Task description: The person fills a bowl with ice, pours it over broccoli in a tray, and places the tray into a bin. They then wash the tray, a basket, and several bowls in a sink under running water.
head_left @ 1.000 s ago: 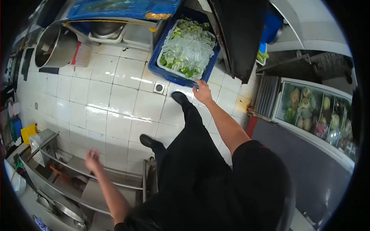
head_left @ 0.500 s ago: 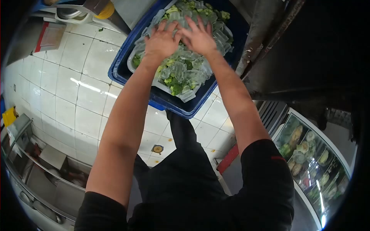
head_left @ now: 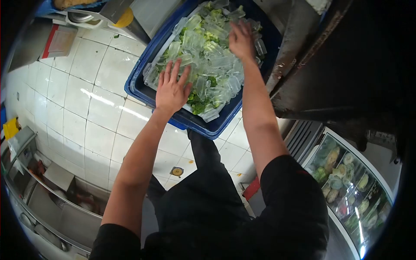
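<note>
Clear ice pieces lie spread over green broccoli in a white container. That container sits inside a larger blue bin. My left hand rests at the near left side of the ice, palm down, fingers apart. Over on the far right side, my right hand touches the ice with its fingers spread. Neither hand holds anything. The ice hides much of the broccoli and most of the white container's rim.
White floor tiles stretch to the left of the bin. A dark metal panel stands close on the right. At lower right is a glass-fronted cooler with vegetables inside. Metal shelving occupies the lower left.
My hands, close together at the middle of the ice before, have moved apart. The left came nearer and the right went to the right. More ice and broccoli now show between them.
</note>
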The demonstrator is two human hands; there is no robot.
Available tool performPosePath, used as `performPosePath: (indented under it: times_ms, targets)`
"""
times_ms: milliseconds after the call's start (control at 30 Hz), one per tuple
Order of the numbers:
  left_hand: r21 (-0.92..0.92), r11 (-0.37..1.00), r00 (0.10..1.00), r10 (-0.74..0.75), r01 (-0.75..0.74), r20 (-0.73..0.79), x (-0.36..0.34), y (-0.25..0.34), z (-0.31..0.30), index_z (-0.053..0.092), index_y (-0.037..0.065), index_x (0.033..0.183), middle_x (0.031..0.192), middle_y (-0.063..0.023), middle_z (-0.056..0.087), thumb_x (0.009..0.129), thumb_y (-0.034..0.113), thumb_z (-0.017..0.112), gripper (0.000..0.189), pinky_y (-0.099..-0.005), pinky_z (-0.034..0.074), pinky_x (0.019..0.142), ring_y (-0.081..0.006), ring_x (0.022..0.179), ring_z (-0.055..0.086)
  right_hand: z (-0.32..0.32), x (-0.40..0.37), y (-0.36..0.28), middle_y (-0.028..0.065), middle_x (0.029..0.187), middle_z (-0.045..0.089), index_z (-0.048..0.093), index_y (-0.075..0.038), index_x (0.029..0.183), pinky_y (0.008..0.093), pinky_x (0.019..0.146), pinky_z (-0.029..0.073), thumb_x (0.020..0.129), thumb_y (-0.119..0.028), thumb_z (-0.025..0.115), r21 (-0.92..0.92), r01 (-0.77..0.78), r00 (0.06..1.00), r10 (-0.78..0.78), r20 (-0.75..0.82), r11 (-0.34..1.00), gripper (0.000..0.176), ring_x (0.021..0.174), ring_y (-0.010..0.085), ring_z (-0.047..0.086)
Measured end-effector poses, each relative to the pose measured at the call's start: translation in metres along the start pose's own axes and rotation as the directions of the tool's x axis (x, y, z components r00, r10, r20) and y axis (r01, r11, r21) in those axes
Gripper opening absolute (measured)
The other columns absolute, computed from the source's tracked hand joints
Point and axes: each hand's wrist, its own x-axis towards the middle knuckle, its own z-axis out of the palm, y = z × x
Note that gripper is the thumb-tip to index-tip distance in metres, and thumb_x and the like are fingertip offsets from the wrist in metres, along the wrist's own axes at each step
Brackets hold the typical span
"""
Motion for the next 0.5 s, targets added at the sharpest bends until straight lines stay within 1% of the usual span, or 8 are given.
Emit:
performPosePath:
  times_ms: [100,167,300,333,367,400,467,500]
  targets:
    - [0.197,0.977,0.996,-0.084,0.084,-0.008,0.000,0.004,-0.007,0.030,0.020,0.144,0.150,-0.0092,0.024,0.089,0.036,0.051,0.060,-0.0550,0.017,0.110,-0.0349,0.139,0.018,-0.029,-0.036,-0.055,0.0107,0.149,0.029,0.040,-0.026,0.139,0.0529,0.109,0.026,0.092,-0.034,0.043,0.098,-0.142,0.931,0.099,0.352,0.985,0.048,0.139,0.0387,0.019]
    - [0.109,0.956,0.960,-0.263,0.273,-0.097,0.003,0.003,0.005,0.026,0.021,0.146,0.151,-0.0099,0.022,0.089,0.038,0.051,0.064,-0.0558,0.014,0.111,-0.0365,0.140,0.015,-0.039,-0.052,-0.094,0.0106,0.152,0.021,0.030,-0.025,0.144,0.0518,0.110,0.024,0.094,-0.036,0.041,-0.023,0.043,0.926,-0.031,0.376,0.999,0.052,0.141,0.0358,0.015]
    - [0.206,0.956,0.970,-0.229,0.209,0.078,-0.011,0.000,-0.012,0.026,0.020,0.146,0.152,-0.0110,0.022,0.089,0.037,0.052,0.065,-0.0557,0.019,0.109,-0.0388,0.139,0.016,-0.068,-0.086,-0.135,0.0134,0.150,0.024,0.031,-0.022,0.143,0.0505,0.112,0.019,0.094,-0.037,0.041,0.192,0.044,0.897,-0.124,0.425,0.980,0.052,0.140,0.0346,0.017]
    - [0.078,0.977,0.977,-0.205,0.199,0.066,-0.020,-0.001,-0.021,0.027,0.019,0.145,0.151,-0.0120,0.024,0.088,0.035,0.054,0.065,-0.0551,0.023,0.107,-0.0393,0.138,0.019,-0.081,-0.090,-0.145,0.0144,0.150,0.025,0.033,-0.022,0.143,0.0502,0.111,0.019,0.094,-0.035,0.042,0.260,0.068,0.860,-0.189,0.474,0.963,0.052,0.140,0.0348,0.018]
    - [-0.047,0.981,0.981,-0.187,0.189,0.049,-0.033,-0.003,-0.032,0.028,0.018,0.145,0.150,-0.0130,0.025,0.087,0.034,0.056,0.066,-0.0545,0.027,0.106,-0.0399,0.137,0.021,-0.099,-0.094,-0.153,0.0148,0.148,0.029,0.035,-0.019,0.142,0.0490,0.111,0.019,0.092,-0.033,0.046,0.126,0.072,0.893,-0.120,0.433,0.989,0.053,0.138,0.0351,0.022]
    - [-0.021,0.986,0.986,-0.165,0.165,0.000,-0.048,-0.004,-0.046,0.035,0.015,0.141,0.147,-0.0152,0.030,0.085,0.030,0.059,0.063,-0.0526,0.034,0.102,-0.0395,0.135,0.027,-0.119,-0.096,-0.159,0.0153,0.146,0.033,0.036,-0.016,0.140,0.0479,0.111,0.020,0.089,-0.031,0.050,-0.002,0.068,0.925,-0.063,0.376,0.998,0.055,0.137,0.0353,0.025]
    - [-0.106,0.979,0.985,-0.171,0.172,0.019,-0.090,-0.023,-0.070,0.041,0.012,0.136,0.144,-0.0163,0.033,0.084,0.029,0.060,0.058,-0.0513,0.034,0.102,-0.0387,0.133,0.029,-0.125,-0.112,-0.153,0.0154,0.139,0.043,0.043,-0.009,0.136,0.0470,0.108,0.025,0.084,-0.027,0.058,0.037,-0.096,0.983,0.089,0.158,0.995,0.057,0.130,0.0364,0.036]
    - [-0.099,0.969,0.974,-0.221,0.225,0.049,-0.121,-0.032,-0.082,0.043,0.011,0.134,0.142,-0.0167,0.036,0.084,0.029,0.060,0.056,-0.0505,0.036,0.101,-0.0391,0.131,0.033,-0.105,-0.130,-0.133,0.0174,0.133,0.049,0.048,-0.004,0.130,0.0470,0.104,0.031,0.082,-0.025,0.060,0.085,-0.146,0.967,0.125,0.223,0.986,0.054,0.125,0.0364,0.043]
